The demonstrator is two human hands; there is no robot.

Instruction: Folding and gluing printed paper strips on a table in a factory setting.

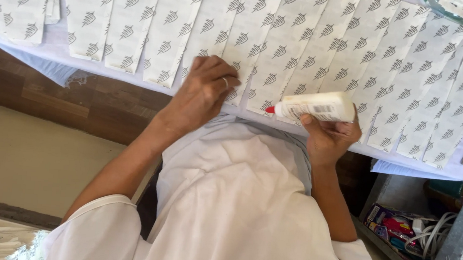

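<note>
Right hand (pixel 328 138) grips white glue bottle (pixel 314 105) sideways.

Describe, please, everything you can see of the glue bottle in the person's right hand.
The glue bottle is white plastic with a small red tip and a printed label on its side. It lies almost horizontal, tip pointing left, above the near edge of the patterned paper strips. The right hand grips it from below, near its rear end. Whether the tip is open cannot be told.
</note>
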